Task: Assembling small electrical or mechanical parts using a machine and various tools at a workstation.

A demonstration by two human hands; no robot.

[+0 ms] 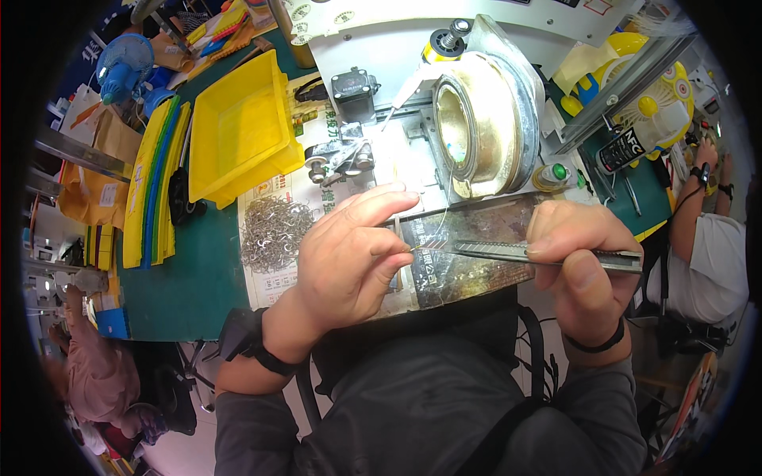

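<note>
My left hand (349, 250) is pinched, thumb against forefinger, on the end of a thin wire (416, 249) whose far end is too fine to follow. In my right hand (583, 254) is a metal snap-off utility knife (508, 251), held level with its blade end toward my left fingertips. Both hands are over a dark, stained metal plate (468, 282) at the front of the bench. Close to my left hand lies a heap of small curled metal wire pieces (274, 232) on printed paper. A fine pale strand hangs by the round machine part (484, 127) behind the plate.
A yellow tray (244, 131) stands behind the wire heap, beside stacked yellow, green and blue sheets (155, 186). A black spray can (623, 151) and a green-capped bottle (556, 173) stand at right. Other people sit at both sides.
</note>
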